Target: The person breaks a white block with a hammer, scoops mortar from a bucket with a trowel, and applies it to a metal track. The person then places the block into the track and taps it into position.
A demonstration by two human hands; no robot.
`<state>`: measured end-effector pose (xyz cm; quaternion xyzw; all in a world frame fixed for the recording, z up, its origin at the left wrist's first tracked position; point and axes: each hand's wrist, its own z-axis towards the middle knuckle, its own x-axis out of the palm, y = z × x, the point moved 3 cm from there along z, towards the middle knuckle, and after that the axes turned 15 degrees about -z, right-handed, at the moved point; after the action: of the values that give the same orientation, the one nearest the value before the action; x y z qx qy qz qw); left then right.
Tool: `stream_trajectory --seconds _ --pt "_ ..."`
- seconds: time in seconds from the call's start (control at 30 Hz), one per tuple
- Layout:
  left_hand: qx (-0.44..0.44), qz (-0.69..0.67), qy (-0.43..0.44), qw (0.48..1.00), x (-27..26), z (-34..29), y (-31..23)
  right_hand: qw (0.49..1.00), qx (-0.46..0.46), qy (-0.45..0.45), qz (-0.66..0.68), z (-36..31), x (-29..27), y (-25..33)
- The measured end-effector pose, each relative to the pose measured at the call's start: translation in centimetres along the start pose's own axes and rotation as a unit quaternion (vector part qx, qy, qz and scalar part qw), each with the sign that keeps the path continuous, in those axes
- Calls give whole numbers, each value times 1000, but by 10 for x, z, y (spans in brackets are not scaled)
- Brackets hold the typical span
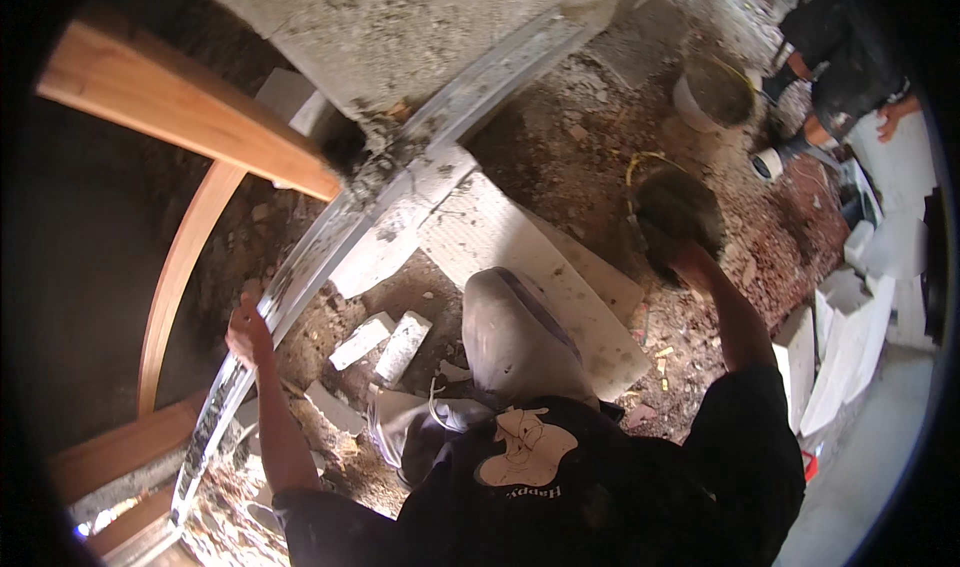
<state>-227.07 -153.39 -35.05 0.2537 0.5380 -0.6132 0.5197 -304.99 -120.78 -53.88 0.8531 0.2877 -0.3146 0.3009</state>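
A long, bent-looking grey metal channel (300,267) runs from the lower left to the upper middle, with wet mortar (375,179) lumped in it near its middle. My left hand (248,332) is closed around the channel's lower left part. On the right, my right hand (690,265) reaches into the near rim of a dark bucket (680,207) with a yellowish handle. Its fingers are hidden in the bucket's shadow, so what they hold does not show. Under the channel's middle lies a white block (375,252).
Wooden beams (190,107) stand at the left beside a dark gap. A pale board (530,267) lies by my knee, with broken white blocks (403,347) nearby. Another person (850,77) and a second bucket (712,95) are at the upper right. White blocks (840,337) line the right side.
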Motion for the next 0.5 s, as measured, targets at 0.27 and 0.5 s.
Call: stream_trajectory --seconds 0.27,0.5 --pt "-20 -27 13 999 -3 -2 3 961 94 -20 258 -60 -9 29" --pt "73 -15 -12 997 3 1 3 930 64 -96 349 -99 -16 48"
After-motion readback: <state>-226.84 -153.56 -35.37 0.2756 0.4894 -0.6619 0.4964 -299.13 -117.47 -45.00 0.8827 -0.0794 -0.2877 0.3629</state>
